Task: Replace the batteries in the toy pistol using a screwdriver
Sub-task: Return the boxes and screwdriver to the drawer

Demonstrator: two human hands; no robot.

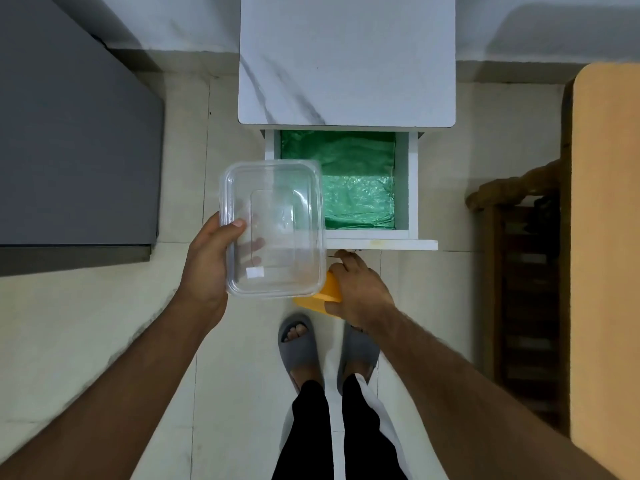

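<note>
Head view: my left hand (207,261) grips a clear plastic tub (275,230) at centre frame, freeing the open white drawer (412,188); right-hand fingers (358,289) clench an orange plastic object (329,292).

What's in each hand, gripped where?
Left hand grips the clear plastic container by its near-left edge. Right hand holds an orange object, mostly hidden.

An orange plastic object (328,289), possibly the toy pistol, is showing only partly, sitting gripped in the right hand (360,289) just below a clear plastic container (273,230).
</note>
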